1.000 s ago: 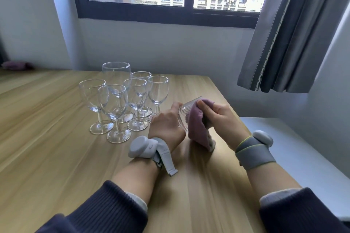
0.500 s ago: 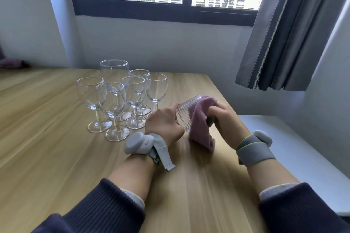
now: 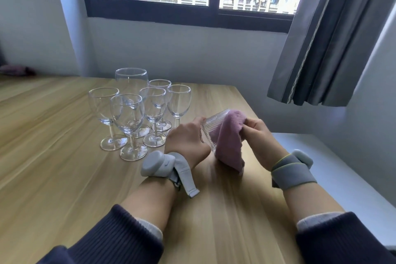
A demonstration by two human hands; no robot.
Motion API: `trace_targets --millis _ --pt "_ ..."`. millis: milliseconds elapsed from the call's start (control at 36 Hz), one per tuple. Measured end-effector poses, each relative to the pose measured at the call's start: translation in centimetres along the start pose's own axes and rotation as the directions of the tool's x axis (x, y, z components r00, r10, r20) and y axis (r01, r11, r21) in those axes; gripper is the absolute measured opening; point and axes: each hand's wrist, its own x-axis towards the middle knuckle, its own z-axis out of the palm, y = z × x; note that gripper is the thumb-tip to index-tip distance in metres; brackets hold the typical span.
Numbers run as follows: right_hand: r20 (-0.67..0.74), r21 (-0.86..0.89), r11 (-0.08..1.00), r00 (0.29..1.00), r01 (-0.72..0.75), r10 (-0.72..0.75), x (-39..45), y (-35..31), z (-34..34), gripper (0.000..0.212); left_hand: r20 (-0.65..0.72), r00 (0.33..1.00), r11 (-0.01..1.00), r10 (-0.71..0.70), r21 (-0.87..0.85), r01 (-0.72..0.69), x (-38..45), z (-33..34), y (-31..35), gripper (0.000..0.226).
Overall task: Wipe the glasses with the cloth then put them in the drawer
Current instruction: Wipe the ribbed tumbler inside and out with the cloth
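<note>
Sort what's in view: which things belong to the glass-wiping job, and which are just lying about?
Job:
ribbed glass, held by left hand
pink cloth, held by right hand
six stemmed glasses waiting on the table

Lying about:
purple bundle at far left
curtain

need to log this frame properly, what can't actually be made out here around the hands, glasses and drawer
1. Drawer: none shows in the head view; where it is cannot be told.
2. Ribbed glass: its mouth and far side are covered by the pink cloth, its base by the left hand.
3. Right hand: fingertips are buried in the cloth.
4. Rear wine glasses: stems and feet overlap behind the front ones.
5. Dark object at the left edge: too small and blurred to name.
</note>
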Motion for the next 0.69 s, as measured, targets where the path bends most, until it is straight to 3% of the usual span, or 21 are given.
trace_targets --millis 167,278,417,583,639,667,694 --pt "0.075 0.041 0.995 0.993 -0.092 0.089 -0.2 -0.4 0.1 0.032 0.015 1.0 0.999 0.003 0.038 -0.003 -0.1 -0.5 0.4 0.063" --pt "0.155 -0.011 0.998 0.986 -0.065 0.066 -0.7 -1.0 0.0 0.032 0.03 0.999 0.997 0.016 0.076 -0.019 -0.3 -0.8 0.6 0.062" --pt "0.109 -0.067 0.998 0.994 -0.003 0.01 -1.0 -0.9 0.5 0.032 0.022 0.998 0.995 0.052 0.088 -0.053 -0.2 -0.6 0.4 0.062" --pt "0.05 0.0 1.0 0.999 0.009 -0.009 -0.8 -0.6 0.3 0.028 -0.102 0.994 0.982 0.048 -0.177 -0.065 0.8 0.7 -0.6 0.066" --pt "0.03 0.032 0.999 0.999 0.025 -0.026 -0.6 -0.3 -0.1 0.031 -0.123 0.992 0.955 -0.026 -0.295 -0.011 1.2 0.7 -0.6 0.065" --pt "0.017 0.041 0.999 0.999 0.031 -0.031 -0.5 -0.3 -0.3 0.031 -0.056 0.995 0.906 -0.088 -0.42 0.056 1.2 0.3 -0.4 0.066" --pt "0.006 0.049 0.998 0.999 0.033 -0.033 -0.4 -0.2 -0.6 0.031 0.078 0.985 0.79 -0.151 -0.59 0.168 1.1 -0.2 0.0 0.067"
